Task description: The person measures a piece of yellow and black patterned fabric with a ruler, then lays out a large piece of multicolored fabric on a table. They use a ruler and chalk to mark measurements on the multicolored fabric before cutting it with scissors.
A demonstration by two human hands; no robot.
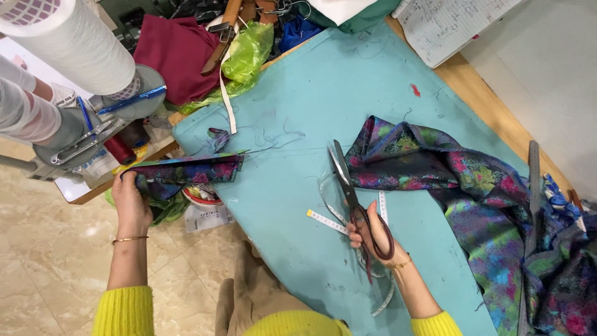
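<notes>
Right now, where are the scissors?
Head view, centre: the scissors are in the right hand, blades pointing away over the teal table cover, left of the floral fabric.

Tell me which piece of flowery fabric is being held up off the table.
The small folded strip in the left hand; the big piece lies spread on the table.

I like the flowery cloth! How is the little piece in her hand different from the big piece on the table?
The strip is small, narrow and folded flat; the big cloth is wide and crumpled. The left hand holds the strip out past the table edge; the big cloth lies on the table, untouched. The right hand holds scissors between them. Both share the same dark, colourful floral print.
</notes>
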